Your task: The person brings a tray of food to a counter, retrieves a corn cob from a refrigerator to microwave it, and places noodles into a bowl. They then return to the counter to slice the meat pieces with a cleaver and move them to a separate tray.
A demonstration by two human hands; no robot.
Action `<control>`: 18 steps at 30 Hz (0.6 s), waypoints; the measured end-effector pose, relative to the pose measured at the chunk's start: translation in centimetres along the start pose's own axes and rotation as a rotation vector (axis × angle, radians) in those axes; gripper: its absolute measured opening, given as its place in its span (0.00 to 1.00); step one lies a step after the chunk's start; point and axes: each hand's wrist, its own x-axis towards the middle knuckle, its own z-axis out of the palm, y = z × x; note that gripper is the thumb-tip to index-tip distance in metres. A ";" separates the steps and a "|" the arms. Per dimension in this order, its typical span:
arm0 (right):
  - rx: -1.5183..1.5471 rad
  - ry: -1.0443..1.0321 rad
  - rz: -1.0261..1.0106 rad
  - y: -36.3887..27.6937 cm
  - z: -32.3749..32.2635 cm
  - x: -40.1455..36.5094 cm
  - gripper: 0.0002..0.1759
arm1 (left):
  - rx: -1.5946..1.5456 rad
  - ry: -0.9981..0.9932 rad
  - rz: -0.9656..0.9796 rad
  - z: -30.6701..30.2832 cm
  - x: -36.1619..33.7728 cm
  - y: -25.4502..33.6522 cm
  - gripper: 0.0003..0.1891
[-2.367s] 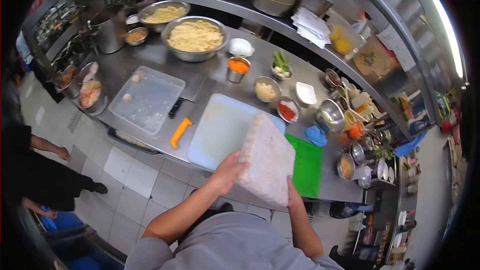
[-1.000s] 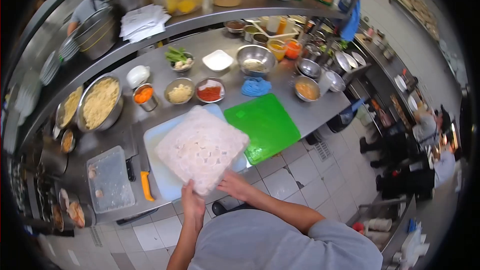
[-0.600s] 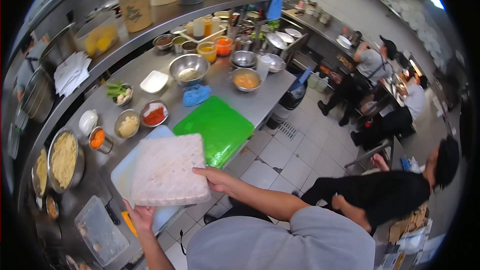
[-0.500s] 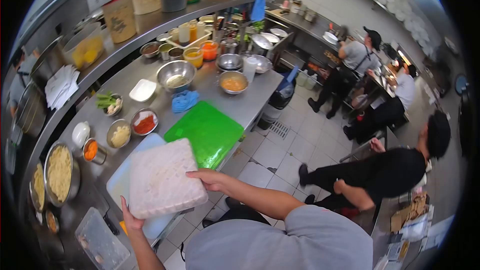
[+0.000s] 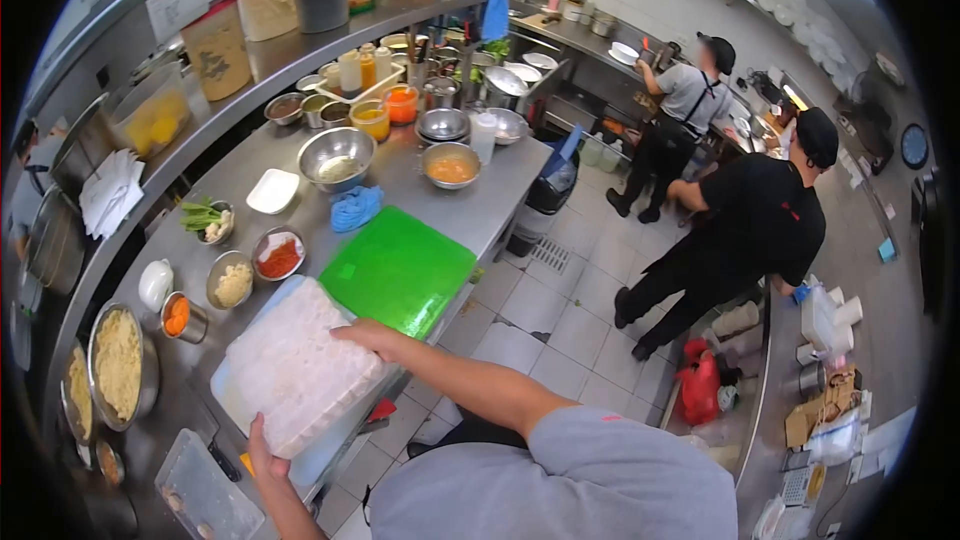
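Between my two hands is a large, square, whitish-pink slab [image 5: 300,360] with a bumpy side edge; I cannot make out exactly what it is. My left hand [image 5: 265,452] grips its near left corner. On the right edge, my right hand [image 5: 368,336] has its fingers pressed against the slab. It lies tilted over a pale blue cutting board [image 5: 230,395], most of which it hides. A green cutting board [image 5: 400,270] is just beyond my right hand. A knife [image 5: 224,461] and a clear plastic container [image 5: 205,490] lie left of my left hand.
Bowls of red powder [image 5: 279,255], chopped garlic-like bits [image 5: 233,282] and a yellowish mass [image 5: 118,365] line the counter. A blue cloth [image 5: 356,208] sits behind the green board. Co-workers, one in black [image 5: 755,205], stand across the aisle. A shelf [image 5: 290,55] overhangs the counter.
The slab has shifted a little left and turned, with both hands still on it. The co-worker in black has moved farther up the aisle and turned away.
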 end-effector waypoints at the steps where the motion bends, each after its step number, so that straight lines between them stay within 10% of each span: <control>1: -0.089 0.007 0.005 -0.4 0.1 0.4 0.34 | 0.003 0.024 0.012 -0.4 0.2 -0.1 0.31; 18: -0.397 0.221 -0.102 2.2 1.4 5.0 0.53 | 0.350 0.078 0.305 2.2 -2.3 2.7 0.36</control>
